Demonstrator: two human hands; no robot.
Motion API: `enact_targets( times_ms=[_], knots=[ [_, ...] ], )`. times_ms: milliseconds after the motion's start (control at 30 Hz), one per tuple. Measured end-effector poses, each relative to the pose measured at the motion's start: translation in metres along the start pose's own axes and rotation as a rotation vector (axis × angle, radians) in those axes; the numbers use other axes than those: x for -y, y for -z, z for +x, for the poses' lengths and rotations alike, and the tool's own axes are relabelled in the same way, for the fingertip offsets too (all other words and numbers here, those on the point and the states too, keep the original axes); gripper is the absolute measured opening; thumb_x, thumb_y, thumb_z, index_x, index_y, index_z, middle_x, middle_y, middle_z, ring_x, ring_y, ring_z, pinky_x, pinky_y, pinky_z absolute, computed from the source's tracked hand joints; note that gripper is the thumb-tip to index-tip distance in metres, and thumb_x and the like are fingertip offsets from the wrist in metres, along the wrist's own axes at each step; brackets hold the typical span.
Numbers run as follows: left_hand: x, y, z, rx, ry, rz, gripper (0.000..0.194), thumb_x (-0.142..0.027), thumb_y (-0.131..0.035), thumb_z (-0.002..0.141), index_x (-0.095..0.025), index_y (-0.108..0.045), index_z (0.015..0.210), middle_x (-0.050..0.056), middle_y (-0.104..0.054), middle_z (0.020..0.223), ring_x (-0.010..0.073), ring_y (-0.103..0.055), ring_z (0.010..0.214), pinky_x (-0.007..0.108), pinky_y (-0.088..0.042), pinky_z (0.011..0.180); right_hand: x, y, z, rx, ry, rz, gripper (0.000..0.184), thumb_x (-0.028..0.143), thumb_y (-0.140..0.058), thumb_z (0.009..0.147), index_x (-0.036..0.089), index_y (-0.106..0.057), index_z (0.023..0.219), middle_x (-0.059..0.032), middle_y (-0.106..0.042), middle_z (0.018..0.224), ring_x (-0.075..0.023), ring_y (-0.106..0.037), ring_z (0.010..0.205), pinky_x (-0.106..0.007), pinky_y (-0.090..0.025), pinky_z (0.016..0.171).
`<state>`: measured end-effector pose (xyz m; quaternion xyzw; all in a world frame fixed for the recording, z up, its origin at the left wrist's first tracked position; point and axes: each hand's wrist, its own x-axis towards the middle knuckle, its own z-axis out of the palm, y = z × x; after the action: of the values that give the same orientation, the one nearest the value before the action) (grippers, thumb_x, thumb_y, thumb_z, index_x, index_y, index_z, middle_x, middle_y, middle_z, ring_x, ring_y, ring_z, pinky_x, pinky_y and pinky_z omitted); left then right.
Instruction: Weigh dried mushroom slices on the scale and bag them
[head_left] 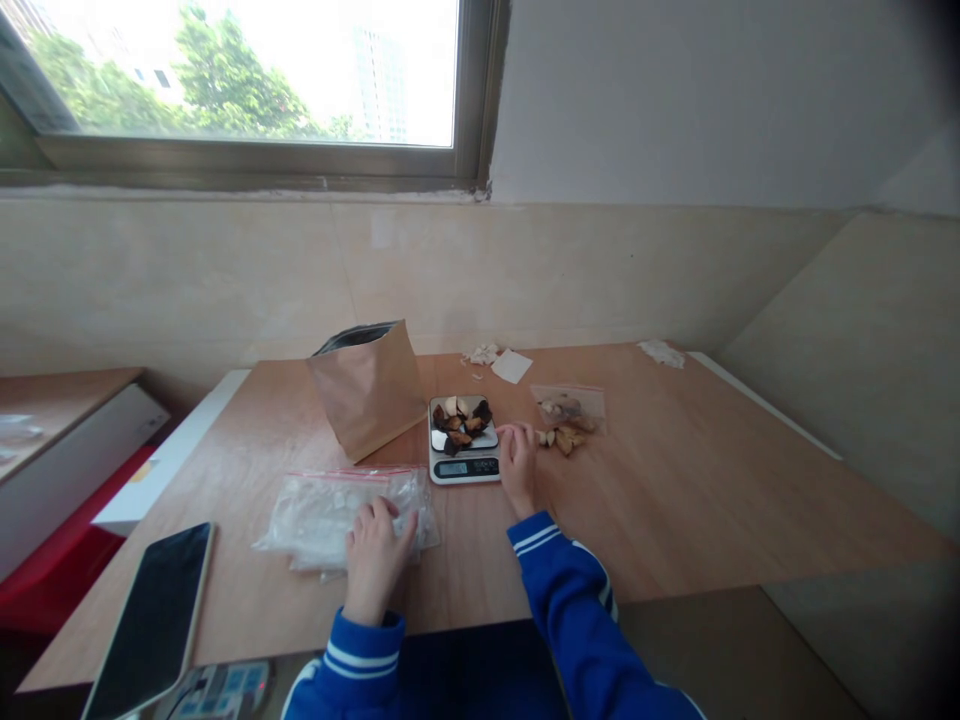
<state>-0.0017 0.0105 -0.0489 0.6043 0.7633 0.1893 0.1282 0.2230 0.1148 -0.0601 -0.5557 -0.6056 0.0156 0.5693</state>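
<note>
My left hand (376, 550) lies on a stack of clear zip bags (311, 520), its thumb apart from the fingers. My right hand (517, 462) is at the right edge of a small digital scale (466, 470), fingers bent together; whether anything is between them is hidden. On the scale's shiny plate rest several dark brown dried pieces (455, 441) that look like mushrooms, with pale white pieces (456, 405) at the back. Just right of that hand are loose tan dried pieces (570, 440), beside a clear zip bag (589, 402) containing more pale pieces.
A brown paper pouch (371, 390) stands behind the bags, its top open. White scraps (481, 354) and a paper square (512, 366) lie near the wall, with crumpled white material (661, 353) at the far right. A tablet (154, 610) lies at the table's left edge.
</note>
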Motion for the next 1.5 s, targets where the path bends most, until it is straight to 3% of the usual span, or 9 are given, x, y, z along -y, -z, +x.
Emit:
enact_targets(
  times_ms=[100, 233, 433, 700, 933, 1067, 1267, 1367, 1500],
  knots=[
    [0.008, 0.001, 0.012, -0.156, 0.018, -0.222, 0.026, -0.041, -0.045, 0.087, -0.017, -0.05, 0.092, 0.011, -0.054, 0.086, 0.0312, -0.058, 0.09, 0.049, -0.047, 0.08, 0.001, 0.001, 0.0, 0.008, -0.005, 0.004, 0.03, 0.027, -0.034, 0.098, 0.02, -0.059, 0.083, -0.0067, -0.054, 0.089, -0.0219, -0.051, 0.09, -0.039, -0.04, 0.085],
    [0.025, 0.01, 0.034, -0.48, -0.15, -0.293, 0.037, -0.029, -0.05, 0.082, -0.011, -0.048, 0.115, 0.019, -0.047, 0.117, 0.0341, -0.041, 0.124, 0.054, -0.04, 0.099, 0.002, 0.002, -0.001, 0.006, -0.017, 0.016, 0.031, 0.027, -0.033, 0.097, 0.02, -0.059, 0.082, -0.007, -0.054, 0.088, -0.0218, -0.051, 0.089, -0.039, -0.041, 0.084],
    [0.052, 0.004, 0.057, -0.375, -0.116, -0.251, 0.03, -0.031, -0.049, 0.082, -0.014, -0.057, 0.106, 0.018, -0.05, 0.116, 0.0327, -0.053, 0.111, 0.052, -0.045, 0.093, 0.002, 0.003, -0.003, 0.007, -0.013, 0.028, 0.031, 0.027, -0.033, 0.097, 0.02, -0.059, 0.082, -0.0065, -0.053, 0.087, -0.0215, -0.051, 0.088, -0.039, -0.041, 0.084],
    [0.058, 0.016, 0.06, -0.432, -0.042, -0.328, 0.028, -0.035, -0.047, 0.084, -0.013, -0.06, 0.093, 0.012, -0.048, 0.098, 0.0234, -0.055, 0.082, 0.046, -0.048, 0.083, 0.011, 0.01, -0.007, 0.033, -0.001, 0.051, 0.029, 0.025, -0.034, 0.097, 0.02, -0.059, 0.082, -0.0066, -0.054, 0.088, -0.0218, -0.051, 0.09, -0.039, -0.042, 0.085],
    [0.012, 0.057, 0.041, -0.602, -0.259, -0.409, 0.019, -0.036, -0.051, 0.086, -0.018, -0.059, 0.088, 0.006, -0.053, 0.091, 0.0217, -0.056, 0.085, 0.039, -0.048, 0.082, 0.052, 0.017, -0.032, 0.266, 0.013, 0.257, 0.027, 0.027, -0.036, 0.097, 0.021, -0.058, 0.083, -0.0049, -0.058, 0.083, -0.0192, -0.056, 0.083, -0.033, -0.045, 0.078],
    [-0.024, 0.07, 0.021, -0.538, -0.496, -0.472, 0.012, -0.029, -0.051, 0.09, -0.02, -0.059, 0.09, 0.006, -0.057, 0.095, 0.0201, -0.057, 0.093, 0.036, -0.048, 0.087, 0.087, 0.019, -0.045, 0.415, -0.067, 0.464, 0.032, 0.035, -0.033, 0.099, 0.022, -0.06, 0.088, -0.0047, -0.06, 0.086, -0.0183, -0.058, 0.085, -0.031, -0.045, 0.079],
    [-0.053, 0.056, 0.002, -0.398, -0.735, -0.529, 0.012, -0.017, -0.054, 0.088, -0.022, -0.055, 0.099, 0.004, -0.06, 0.096, 0.0169, -0.061, 0.092, 0.032, -0.051, 0.083, 0.124, 0.032, -0.032, 0.444, -0.346, 0.691, 0.037, 0.049, -0.032, 0.098, 0.023, -0.057, 0.105, -0.0039, -0.062, 0.098, -0.0163, -0.059, 0.084, -0.029, -0.048, 0.079],
    [-0.063, 0.043, -0.002, -0.454, -0.758, -0.586, 0.027, -0.014, -0.055, 0.087, -0.023, -0.051, 0.112, 0.006, -0.057, 0.106, 0.0175, -0.059, 0.101, 0.034, -0.053, 0.086, 0.133, 0.035, -0.026, 0.54, -0.356, 0.745, 0.031, 0.05, -0.046, 0.093, 0.023, -0.055, 0.107, -0.0037, -0.063, 0.101, -0.0172, -0.061, 0.091, -0.029, -0.05, 0.081],
    [-0.076, 0.031, -0.001, -0.538, -0.709, -0.778, 0.042, -0.017, -0.061, 0.084, -0.021, -0.04, 0.121, 0.011, -0.046, 0.117, 0.0176, -0.058, 0.1, 0.032, -0.055, 0.076, 0.136, 0.032, -0.023, 0.46, -0.411, 0.815, 0.028, 0.049, -0.054, 0.09, 0.023, -0.058, 0.101, -0.0034, -0.065, 0.098, -0.0182, -0.064, 0.09, -0.031, -0.052, 0.083]
  ],
)
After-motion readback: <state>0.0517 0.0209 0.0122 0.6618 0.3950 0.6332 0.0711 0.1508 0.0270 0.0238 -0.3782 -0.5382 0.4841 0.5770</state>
